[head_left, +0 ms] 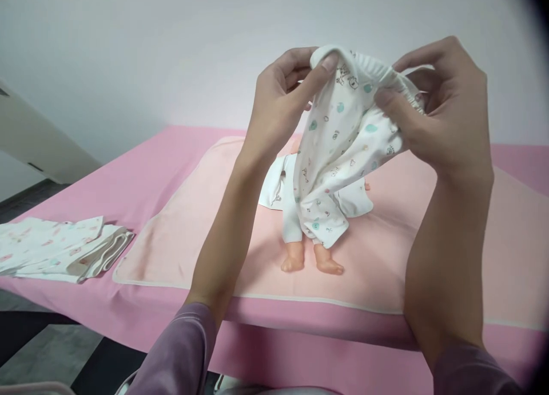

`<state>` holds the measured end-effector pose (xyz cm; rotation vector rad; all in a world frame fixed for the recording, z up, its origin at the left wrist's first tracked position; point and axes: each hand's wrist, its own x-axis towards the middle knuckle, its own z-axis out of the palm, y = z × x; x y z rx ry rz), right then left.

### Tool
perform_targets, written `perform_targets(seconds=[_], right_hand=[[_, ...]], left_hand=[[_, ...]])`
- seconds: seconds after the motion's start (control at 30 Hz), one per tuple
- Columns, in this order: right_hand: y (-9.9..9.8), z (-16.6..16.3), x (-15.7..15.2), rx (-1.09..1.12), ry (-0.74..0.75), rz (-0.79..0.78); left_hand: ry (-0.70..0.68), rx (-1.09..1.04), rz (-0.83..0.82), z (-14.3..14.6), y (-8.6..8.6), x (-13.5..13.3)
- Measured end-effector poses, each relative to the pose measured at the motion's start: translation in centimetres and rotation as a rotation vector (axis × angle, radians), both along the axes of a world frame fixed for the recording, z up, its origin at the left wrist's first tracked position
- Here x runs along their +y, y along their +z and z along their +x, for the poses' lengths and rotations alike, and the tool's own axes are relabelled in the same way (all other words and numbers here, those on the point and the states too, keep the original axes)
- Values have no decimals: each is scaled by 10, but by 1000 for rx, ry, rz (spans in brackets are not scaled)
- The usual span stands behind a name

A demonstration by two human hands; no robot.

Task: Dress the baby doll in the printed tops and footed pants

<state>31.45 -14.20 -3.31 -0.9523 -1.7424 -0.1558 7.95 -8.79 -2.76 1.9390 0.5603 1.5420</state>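
Both my hands hold up a pair of small white baby pants (334,138) printed with green dots and little animals. My left hand (289,89) pinches one end of the gathered waistband between thumb and fingers. On the other end, my right hand (446,98) grips the elastic, its thumb on the near side. The pants hang tilted, their legs dangling in front of a baby doll (293,256). The doll lies on its back, feet toward me, dressed in white clothing (271,184). Its head and most of its body are hidden behind the pants.
A peach mat (214,235) with a white edge lies under the doll on a pink-covered table (141,155). Folded printed baby clothes (51,246) are stacked at the table's left edge. A white wall (193,52) stands behind the table.
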Motion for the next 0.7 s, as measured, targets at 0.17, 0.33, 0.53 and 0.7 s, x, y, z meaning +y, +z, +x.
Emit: perform_targets(seconds=[0.17, 0.33, 0.53, 0.7], right_hand=[[2, -1, -7, 20, -139, 181], [5, -10, -12, 9, -42, 203], [0, -8, -12, 33, 149, 78], [-2, -15, -25, -48, 318, -144]], left_hand=[[-4, -26, 104, 2, -5, 8], [11, 114, 152, 3, -2, -7], [-97, 29, 216, 7, -1, -23], [-45, -135, -7, 12, 2, -34]])
